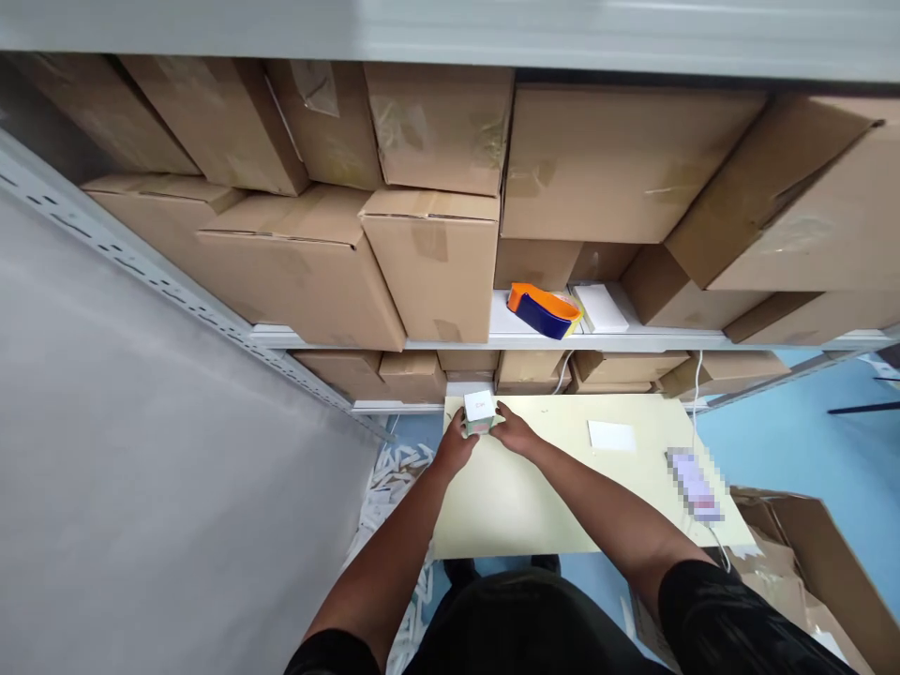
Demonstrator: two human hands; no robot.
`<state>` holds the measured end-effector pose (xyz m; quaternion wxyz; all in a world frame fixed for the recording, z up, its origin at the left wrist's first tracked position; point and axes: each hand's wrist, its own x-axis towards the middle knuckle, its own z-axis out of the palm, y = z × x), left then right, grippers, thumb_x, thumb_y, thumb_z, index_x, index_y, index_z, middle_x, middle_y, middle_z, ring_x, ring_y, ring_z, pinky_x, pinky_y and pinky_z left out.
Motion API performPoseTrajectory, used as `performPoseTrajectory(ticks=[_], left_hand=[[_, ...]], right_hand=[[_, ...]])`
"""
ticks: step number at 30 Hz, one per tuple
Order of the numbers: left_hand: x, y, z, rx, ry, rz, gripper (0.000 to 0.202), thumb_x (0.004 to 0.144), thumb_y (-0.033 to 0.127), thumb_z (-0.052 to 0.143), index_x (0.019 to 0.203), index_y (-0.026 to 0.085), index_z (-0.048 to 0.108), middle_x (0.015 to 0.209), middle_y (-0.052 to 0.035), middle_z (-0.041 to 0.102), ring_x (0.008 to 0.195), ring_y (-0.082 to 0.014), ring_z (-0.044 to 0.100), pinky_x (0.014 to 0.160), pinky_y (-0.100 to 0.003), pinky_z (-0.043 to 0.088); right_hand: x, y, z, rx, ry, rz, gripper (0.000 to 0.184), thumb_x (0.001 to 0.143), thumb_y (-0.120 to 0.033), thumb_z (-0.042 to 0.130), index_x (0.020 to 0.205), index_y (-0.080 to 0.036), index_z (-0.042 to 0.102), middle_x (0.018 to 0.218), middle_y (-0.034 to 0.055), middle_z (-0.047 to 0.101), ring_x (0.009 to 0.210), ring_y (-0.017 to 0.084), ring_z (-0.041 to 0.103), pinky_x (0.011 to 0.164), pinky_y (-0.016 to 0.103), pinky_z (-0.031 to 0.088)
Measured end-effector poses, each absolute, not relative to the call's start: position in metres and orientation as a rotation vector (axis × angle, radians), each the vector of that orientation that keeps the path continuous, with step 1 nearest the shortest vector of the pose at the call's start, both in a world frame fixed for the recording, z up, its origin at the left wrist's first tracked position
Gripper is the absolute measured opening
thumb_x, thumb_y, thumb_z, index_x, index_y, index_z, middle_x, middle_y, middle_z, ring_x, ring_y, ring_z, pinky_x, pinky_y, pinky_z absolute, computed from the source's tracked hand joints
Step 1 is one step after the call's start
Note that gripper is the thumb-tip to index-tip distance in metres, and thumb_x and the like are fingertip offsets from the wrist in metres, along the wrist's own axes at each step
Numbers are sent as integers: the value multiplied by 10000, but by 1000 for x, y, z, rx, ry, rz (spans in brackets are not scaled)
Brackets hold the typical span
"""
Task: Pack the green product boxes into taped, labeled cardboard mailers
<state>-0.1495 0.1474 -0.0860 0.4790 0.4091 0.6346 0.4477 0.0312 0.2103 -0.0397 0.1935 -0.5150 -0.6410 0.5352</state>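
A small white box (479, 410) with a green lower part stands at the far left corner of a pale yellow table (534, 497). My left hand (456, 446) grips its left side and my right hand (513, 430) grips its right side, so both hands are closed on the box. The box appears to rest on the table top.
Grey metal shelves hold stacked cardboard boxes (428, 262). An orange and blue tape dispenser (545, 310) and a flat white box (601, 308) lie on a shelf. On the table lie a white card (611, 436) and a phone (695, 483) on a cable. White paper strips (394, 473) litter the blue floor.
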Motion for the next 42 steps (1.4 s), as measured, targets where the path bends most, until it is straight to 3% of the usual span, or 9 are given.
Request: performPoseTrajectory(ticks=[4,8,11,14,22,28,33,37,42], left_hand=[[-167,124,-96,993,1574,991,826,751,166,715,1518,204,411,1531,-158,523,1350,-324,561,1112,-453,450],[-181,73,-110,1080,1647,861,602,783,194,667,1372,184,544,1431,-150,602,1226,-272,647,1059,-412,490],[-186,36,-115,1154,1652,755,493,776,203,652,1267,185,611,1326,-119,667,1127,-236,691,996,-362,523],[-188,16,-108,1212,1620,694,391,790,212,628,1180,188,647,1249,-100,701,1049,-211,713,942,-326,535],[-183,18,-85,1344,1584,711,228,835,195,566,1031,195,681,1094,-75,749,993,-206,720,933,-333,527],[-166,19,-80,1412,1587,640,199,824,164,579,985,197,691,1051,-62,759,979,-199,722,928,-319,530],[-133,17,-72,1392,1679,592,213,827,161,572,999,202,692,1047,-50,761,977,-188,718,928,-311,524],[-94,6,-64,1357,1707,554,217,836,184,572,1007,217,701,1064,-48,761,964,-197,714,910,-324,528],[-36,-9,-56,1319,1744,554,226,819,212,607,1014,222,720,1059,-55,763,978,-220,711,919,-341,532]], right_hand=[[75,209,28,-1332,-1828,836,394,921,-347,568,1296,-249,642,1166,75,744,993,236,694,961,421,550],[103,259,116,-1342,-1940,76,494,911,-383,618,1365,-192,589,1363,156,633,1280,332,551,1113,522,434],[100,309,150,-1428,-2057,-77,532,881,-391,658,1345,-137,606,1504,192,521,1372,367,458,1153,552,386],[95,335,153,-1465,-2168,-16,386,900,-362,638,1213,-144,696,1454,170,579,1340,351,476,1142,526,406],[158,253,99,-1376,-1916,-61,323,918,-503,661,1041,-224,768,1353,127,654,1239,329,559,1084,552,459],[226,126,-16,-1485,-1881,-110,304,911,-513,673,930,-231,783,1244,139,703,1138,337,613,986,550,534],[264,74,-97,-1729,-1919,198,225,863,-432,690,878,-233,794,1242,125,707,1191,362,594,1037,548,516],[292,80,-120,-1886,-2048,440,121,821,-325,701,883,-286,798,1315,66,680,1246,332,572,1082,502,488],[317,92,-121,-1825,-2209,532,183,779,-330,726,937,-260,786,1420,81,620,1286,364,537,1048,528,481]])
